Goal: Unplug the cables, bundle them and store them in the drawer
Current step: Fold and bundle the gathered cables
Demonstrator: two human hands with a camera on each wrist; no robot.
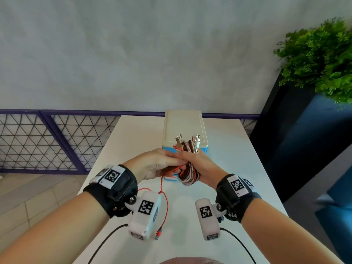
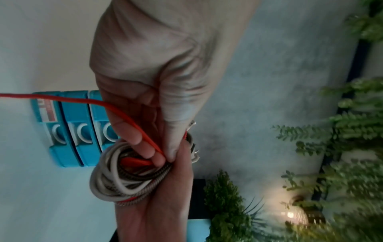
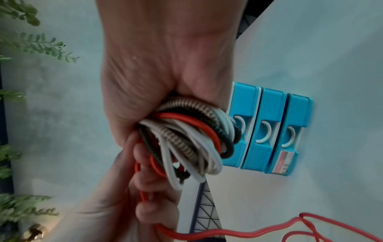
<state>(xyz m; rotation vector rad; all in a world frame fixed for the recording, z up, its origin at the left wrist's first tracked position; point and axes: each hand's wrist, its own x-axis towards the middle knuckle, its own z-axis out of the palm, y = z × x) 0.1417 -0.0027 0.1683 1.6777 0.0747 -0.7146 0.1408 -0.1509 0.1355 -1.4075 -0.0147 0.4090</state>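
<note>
My right hand [image 1: 196,161] grips a coiled cable bundle [image 1: 190,172] of white, braided, black and red cables, with the plugs sticking up above the fist. My left hand [image 1: 160,164] meets it from the left and pinches the red cable [image 1: 165,202] right at the coil. The cable's loose end hangs down to a USB plug [image 1: 157,233] over the table. In the left wrist view my fingertips [image 2: 163,155] hold the red cable [image 2: 82,100] against the bundle [image 2: 116,180]. The right wrist view shows the bundle [image 3: 192,139] in my fist. The blue drawer unit [image 1: 183,126] with its cream top stands just behind; all three drawers [image 3: 267,131] are shut.
The white table [image 1: 133,140] runs from me to the grey wall. A purple mesh fence [image 1: 57,138] stands at the left. A dark planter [image 1: 297,130] with a green plant [image 1: 320,58] stands at the right. Black leads trail from the wrist cameras.
</note>
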